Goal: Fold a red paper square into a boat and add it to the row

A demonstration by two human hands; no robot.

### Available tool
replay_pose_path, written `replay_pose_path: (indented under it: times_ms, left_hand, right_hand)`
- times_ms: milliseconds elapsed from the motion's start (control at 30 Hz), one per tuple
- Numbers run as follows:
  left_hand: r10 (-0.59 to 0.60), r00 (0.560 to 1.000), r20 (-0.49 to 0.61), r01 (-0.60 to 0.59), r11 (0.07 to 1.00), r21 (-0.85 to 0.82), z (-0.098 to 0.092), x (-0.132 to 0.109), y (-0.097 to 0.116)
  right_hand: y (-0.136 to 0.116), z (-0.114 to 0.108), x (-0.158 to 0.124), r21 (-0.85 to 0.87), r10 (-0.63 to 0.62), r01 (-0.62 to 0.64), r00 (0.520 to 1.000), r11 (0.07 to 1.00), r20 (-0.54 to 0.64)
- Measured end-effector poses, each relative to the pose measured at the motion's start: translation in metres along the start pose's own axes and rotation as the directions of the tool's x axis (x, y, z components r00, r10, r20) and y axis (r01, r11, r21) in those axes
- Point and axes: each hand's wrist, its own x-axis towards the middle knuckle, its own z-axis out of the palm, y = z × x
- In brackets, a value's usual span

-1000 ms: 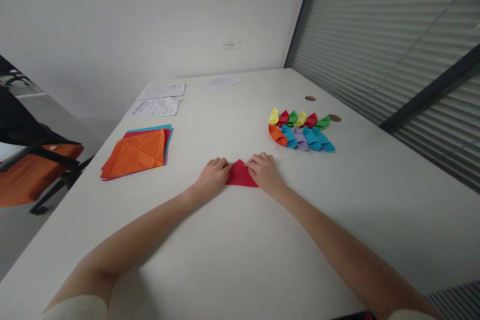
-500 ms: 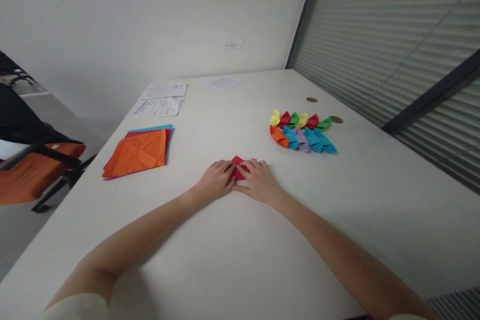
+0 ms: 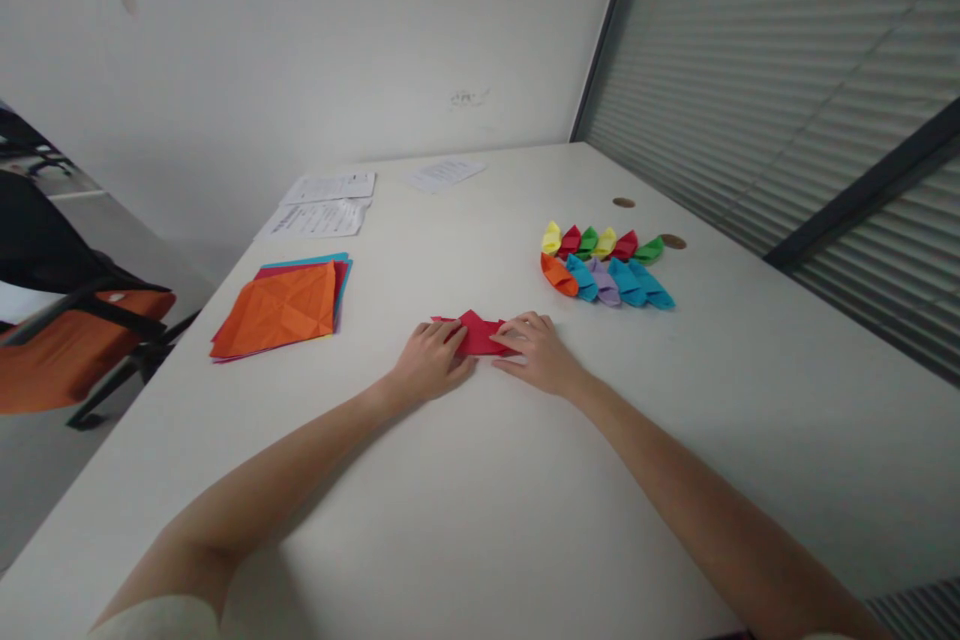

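Observation:
A folded red paper (image 3: pixel 477 333) lies flat on the white table (image 3: pixel 480 480) in front of me. My left hand (image 3: pixel 431 365) rests on its left part with the fingers bent down onto it. From the right, my right hand (image 3: pixel 538 355) presses on the paper's other end, fingers together over the fold. A stack of creased coloured sheets, orange on top (image 3: pixel 279 309), lies to the left. Several small folded paper pieces in yellow, red, green, orange, blue and purple (image 3: pixel 604 266) stand in two rows to the right.
Printed white papers (image 3: pixel 324 204) lie at the far side of the table near the wall. Window blinds (image 3: pixel 795 90) run along the right. An orange and black chair (image 3: pixel 67 320) stands off the table's left edge.
The red paper went from a triangle to a wider, flatter shape. My hands came together over it, then spread apart along its length.

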Motion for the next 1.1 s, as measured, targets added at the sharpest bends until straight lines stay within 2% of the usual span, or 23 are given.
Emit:
replay_pose_path:
  times_ms: [200,400,600,733,867,1100]
  left_hand:
    - [-0.024,1.000,0.008,0.024,0.999,-0.030,0.003,-0.001,-0.003]
    - [-0.048,0.999,0.022,0.048,0.999,-0.009,0.006,-0.001,-0.004]
    - [0.024,0.999,-0.029,-0.026,0.995,-0.098,0.009,-0.002,-0.008]
    - [0.008,0.996,-0.091,-0.018,0.993,-0.113,0.007,0.000,-0.011]
    - [0.029,0.996,-0.083,-0.038,0.994,-0.107,0.007,0.002,-0.023]
    - [0.123,0.988,-0.090,-0.132,0.987,-0.092,0.016,0.002,-0.036]
  right_hand:
    - [0.016,0.008,-0.003,0.045,-0.005,0.005,1.000,0.999,0.002]
    - [0.021,0.009,-0.004,0.013,0.018,-0.018,0.999,1.000,-0.030]
    - [0.019,0.006,-0.002,-0.018,-0.026,0.026,0.999,0.999,-0.019]
    - [0.026,0.007,-0.004,0.031,0.057,-0.055,0.997,0.998,-0.056]
    - [0.032,0.008,-0.006,0.115,0.121,-0.110,0.989,0.987,-0.090]
    - [0.038,0.013,-0.006,0.180,0.108,-0.086,0.987,0.980,-0.116]
